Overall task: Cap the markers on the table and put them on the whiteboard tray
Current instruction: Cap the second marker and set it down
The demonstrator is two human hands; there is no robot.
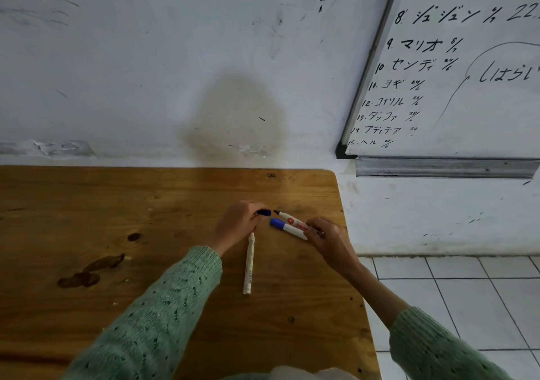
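On the wooden table (146, 204) my left hand (238, 223) pinches a dark blue cap (264, 212), its open end facing right. My right hand (328, 238) grips the rear of an uncapped white marker (293, 222) whose black tip points at the cap, a small gap between them. A second white marker with a blue cap (287, 228) lies just in front of it, touching my right fingers. A third white marker (249, 263) lies lengthwise toward me, its far tip hidden under my left hand. The metal whiteboard tray (444, 168) is up on the wall at right.
The whiteboard (467, 73) with black writing hangs above the tray. The table's right edge (355, 263) drops to a white tiled floor (467, 306). A stained white wall stands behind the table. Dark knots mark the wood at left.
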